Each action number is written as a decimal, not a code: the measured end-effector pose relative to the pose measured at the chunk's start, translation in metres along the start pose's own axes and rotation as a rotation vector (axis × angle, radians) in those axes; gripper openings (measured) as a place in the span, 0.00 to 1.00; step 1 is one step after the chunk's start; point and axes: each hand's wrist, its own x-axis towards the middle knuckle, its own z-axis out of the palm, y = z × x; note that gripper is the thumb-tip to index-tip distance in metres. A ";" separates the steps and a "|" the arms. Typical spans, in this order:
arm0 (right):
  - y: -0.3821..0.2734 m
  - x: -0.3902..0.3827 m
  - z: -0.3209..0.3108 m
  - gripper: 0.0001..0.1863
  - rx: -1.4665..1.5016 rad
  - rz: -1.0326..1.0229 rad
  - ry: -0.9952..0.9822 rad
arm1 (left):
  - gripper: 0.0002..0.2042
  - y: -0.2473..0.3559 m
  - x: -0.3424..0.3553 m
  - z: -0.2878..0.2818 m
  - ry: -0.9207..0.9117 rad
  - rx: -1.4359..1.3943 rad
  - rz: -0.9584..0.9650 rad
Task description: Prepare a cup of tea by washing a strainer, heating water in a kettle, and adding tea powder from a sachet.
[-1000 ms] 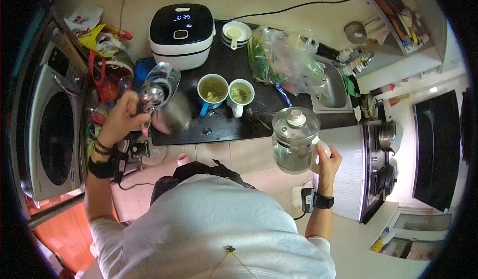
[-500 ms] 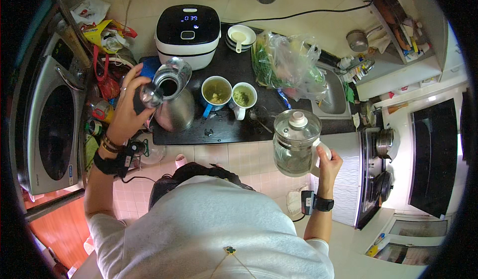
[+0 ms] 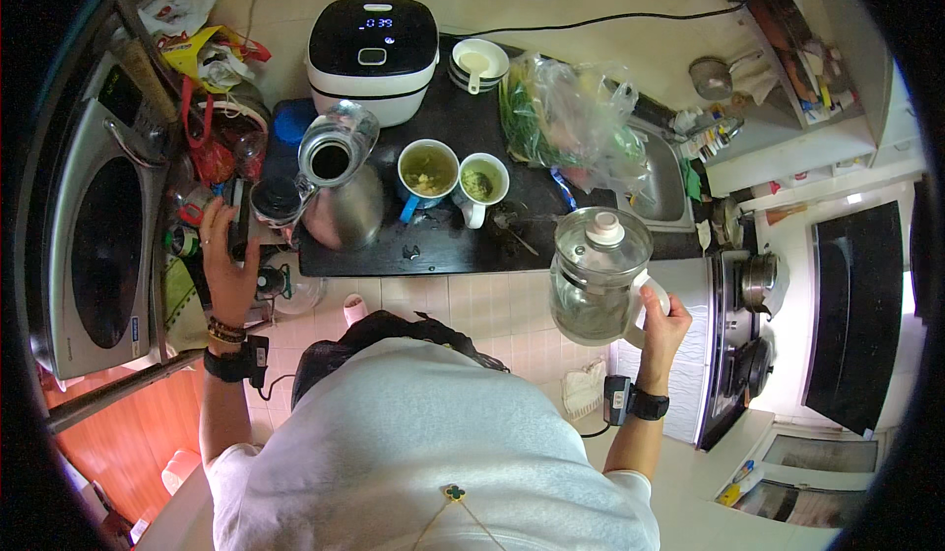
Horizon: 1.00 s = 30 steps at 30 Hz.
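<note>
My left hand [image 3: 226, 264] is open beside the counter's left end, fingers extended near a metal lid [image 3: 276, 205]. The lid lies next to a steel thermos flask [image 3: 345, 214], whose mouth is uncovered. My right hand [image 3: 660, 320] grips the white handle of a clear glass kettle [image 3: 591, 285], held lidded over the counter's front right edge. Between flask and kettle stand a blue-handled mug [image 3: 425, 172] and a white mug [image 3: 479, 182], both holding greenish liquid with bits in it.
A dark counter [image 3: 458, 256] carries a rice cooker [image 3: 372, 93], stacked bowls [image 3: 472, 64] and bagged greens [image 3: 561, 123]. A sink [image 3: 660, 187] is at right, with a stove [image 3: 738, 325] nearer me. A microwave [image 3: 103, 246] and bags [image 3: 202, 54] crowd the left.
My left hand has let go of the metal lid, now resting left of the flask, and moved down-left with fingers opened. The kettle in my right hand has shifted slightly right.
</note>
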 end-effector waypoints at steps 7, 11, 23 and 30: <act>-0.002 0.004 -0.007 0.14 -0.049 0.012 -0.016 | 0.16 -0.043 -0.042 0.007 -0.107 0.217 -0.101; 0.011 0.005 -0.003 0.14 0.002 -0.011 -0.011 | 0.15 -0.061 -0.063 0.010 -0.119 0.254 -0.161; 0.014 -0.006 0.005 0.13 0.001 0.058 -0.003 | 0.13 -0.074 -0.087 0.006 -0.189 0.343 -0.229; 0.004 -0.021 0.005 0.09 0.299 0.028 0.136 | 0.10 -0.066 -0.084 0.003 -0.245 0.318 -0.278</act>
